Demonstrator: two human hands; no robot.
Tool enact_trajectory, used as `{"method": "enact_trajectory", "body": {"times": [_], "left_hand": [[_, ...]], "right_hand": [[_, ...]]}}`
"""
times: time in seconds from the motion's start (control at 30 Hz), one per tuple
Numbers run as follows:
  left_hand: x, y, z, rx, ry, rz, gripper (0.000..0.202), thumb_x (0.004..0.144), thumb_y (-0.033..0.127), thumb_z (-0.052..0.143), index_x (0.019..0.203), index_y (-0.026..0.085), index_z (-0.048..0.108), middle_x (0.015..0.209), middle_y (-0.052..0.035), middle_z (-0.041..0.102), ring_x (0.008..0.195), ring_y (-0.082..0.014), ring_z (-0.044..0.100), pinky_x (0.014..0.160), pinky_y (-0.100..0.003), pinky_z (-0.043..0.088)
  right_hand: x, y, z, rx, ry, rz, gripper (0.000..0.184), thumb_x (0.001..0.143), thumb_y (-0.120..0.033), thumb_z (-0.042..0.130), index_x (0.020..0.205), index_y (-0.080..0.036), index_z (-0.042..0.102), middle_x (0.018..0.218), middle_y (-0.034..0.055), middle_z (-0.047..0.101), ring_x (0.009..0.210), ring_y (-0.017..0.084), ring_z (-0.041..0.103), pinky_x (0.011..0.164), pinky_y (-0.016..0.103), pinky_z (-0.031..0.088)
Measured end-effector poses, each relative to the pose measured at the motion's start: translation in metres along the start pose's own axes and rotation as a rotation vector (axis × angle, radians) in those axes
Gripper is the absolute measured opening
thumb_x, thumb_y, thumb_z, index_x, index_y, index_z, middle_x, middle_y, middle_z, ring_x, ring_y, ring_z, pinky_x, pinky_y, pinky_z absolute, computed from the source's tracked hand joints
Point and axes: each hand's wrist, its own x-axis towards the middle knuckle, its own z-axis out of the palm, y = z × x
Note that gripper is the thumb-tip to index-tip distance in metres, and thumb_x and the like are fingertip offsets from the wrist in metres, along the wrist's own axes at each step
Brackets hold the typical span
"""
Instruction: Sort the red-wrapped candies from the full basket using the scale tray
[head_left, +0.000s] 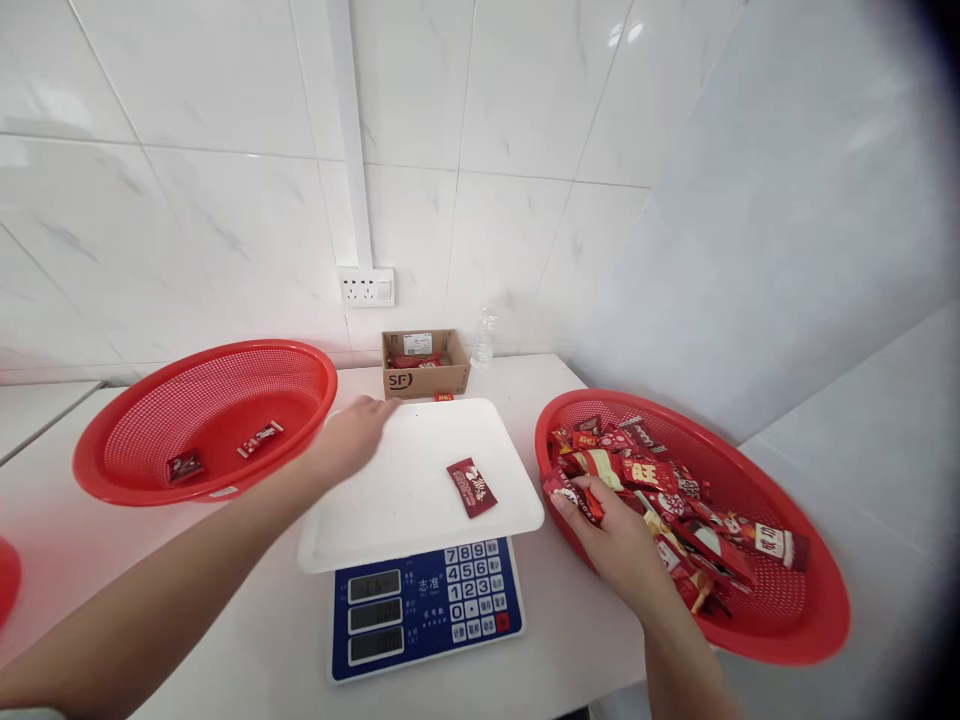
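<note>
My right hand (611,540) grips a dark red sugar packet (568,492) at the left rim of the right-hand red basket (814,600). Something orange-red shows by its fingers. Inside that basket lie several mixed red and cream packets (652,475). Over the left edge of the white weighing tray (397,500) is my left hand (356,435), its fingers stretched toward the tray's far edge with nothing seen in them. One dark red packet (472,487) lies flat on the tray's right part. The tray sits on a blue scale (427,610) with a keypad and three displays.
Another red basket (94,470) at the left holds two small packets (260,438). Behind the tray stand a cardboard box (426,380) with red packets inside and a clear plastic bottle (484,338). A wall socket (366,287) is above the white table (247,590).
</note>
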Motion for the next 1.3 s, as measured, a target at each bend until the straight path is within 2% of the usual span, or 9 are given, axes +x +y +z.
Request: {"method": "enact_trajectory", "body": {"times": [0.13,0.27,0.47,0.57,0.67,0.8,0.93,1.17,1.3], "left_hand": [[-0.023,-0.053,-0.028,0.090,0.101,-0.254,0.048,0.084,0.008,0.023,0.127,0.012,0.044,0.110,-0.0189,0.061,0.110,-0.0382,0.050,0.068,-0.047,0.049],[-0.032,-0.068,-0.033,0.091,0.097,-0.276,0.040,0.084,0.012,0.029,0.117,0.009,0.053,0.108,-0.0184,0.063,0.112,-0.0374,0.052,0.085,-0.056,0.043],[-0.021,0.013,-0.004,-0.091,-0.072,0.165,0.051,0.079,0.011,0.043,0.126,0.028,0.051,0.135,0.0026,0.053,0.127,-0.0146,0.044,0.105,-0.030,0.036],[-0.016,0.060,0.008,-0.228,-0.207,0.636,0.059,0.078,0.011,0.044,0.135,0.022,0.041,0.144,-0.0026,0.043,0.137,-0.0208,0.027,0.111,-0.040,0.027],[-0.012,0.084,0.017,-0.180,-0.196,0.759,0.040,0.082,0.017,0.045,0.121,0.020,0.054,0.127,-0.0060,0.057,0.128,-0.0239,0.041,0.108,-0.041,0.029],[-0.009,0.077,0.025,-0.107,-0.095,0.585,0.026,0.084,0.020,0.047,0.104,0.017,0.061,0.103,-0.0110,0.062,0.095,-0.0236,0.060,0.085,-0.037,0.047],[-0.014,0.041,0.020,-0.120,-0.024,0.368,0.025,0.083,0.013,0.044,0.100,0.020,0.061,0.096,-0.0066,0.061,0.080,-0.0174,0.061,0.070,-0.028,0.049],[-0.036,-0.050,-0.027,-0.165,0.292,-0.171,0.030,0.089,0.022,0.033,0.102,0.019,0.060,0.104,-0.0100,0.060,0.092,-0.0232,0.059,0.075,-0.035,0.048],[-0.063,-0.064,-0.026,-0.222,0.412,-0.336,0.030,0.088,0.031,0.039,0.107,0.020,0.059,0.114,-0.0099,0.059,0.103,-0.0260,0.056,0.076,-0.035,0.049]], "right_hand": [[0.001,-0.001,0.000,-0.011,-0.014,-0.007,0.039,0.082,-0.058,0.043,0.097,-0.025,0.058,0.097,0.0062,0.070,0.087,0.025,0.064,0.072,0.032,0.047],[0.002,0.000,0.000,-0.003,-0.024,-0.011,0.039,0.081,-0.059,0.044,0.095,-0.025,0.059,0.095,0.0053,0.071,0.086,0.025,0.064,0.072,0.031,0.048],[0.003,0.001,0.002,-0.022,-0.018,0.011,0.042,0.080,-0.061,0.044,0.096,-0.025,0.059,0.099,0.0054,0.070,0.088,0.025,0.065,0.073,0.030,0.049],[0.003,0.003,0.003,-0.043,-0.019,0.041,0.045,0.079,-0.062,0.043,0.099,-0.025,0.058,0.104,0.0057,0.069,0.092,0.025,0.064,0.075,0.030,0.049],[0.004,0.006,0.004,-0.039,-0.021,0.050,0.045,0.078,-0.063,0.043,0.098,-0.026,0.058,0.104,0.0052,0.070,0.093,0.025,0.064,0.075,0.030,0.049],[0.005,0.009,0.003,-0.064,-0.016,0.055,0.046,0.076,-0.064,0.042,0.097,-0.027,0.058,0.096,0.0050,0.071,0.088,0.026,0.066,0.073,0.032,0.050],[0.007,0.009,0.003,-0.112,-0.055,0.080,0.048,0.074,-0.066,0.041,0.097,-0.027,0.058,0.091,0.0056,0.072,0.083,0.028,0.066,0.070,0.034,0.050],[0.009,0.010,0.003,-0.133,-0.015,0.048,0.048,0.073,-0.066,0.043,0.095,-0.027,0.061,0.086,0.0053,0.072,0.076,0.028,0.067,0.063,0.034,0.050],[0.007,0.006,0.004,-0.132,0.020,0.052,0.047,0.073,-0.065,0.045,0.095,-0.027,0.061,0.083,0.0054,0.072,0.073,0.028,0.066,0.061,0.035,0.050]]}}
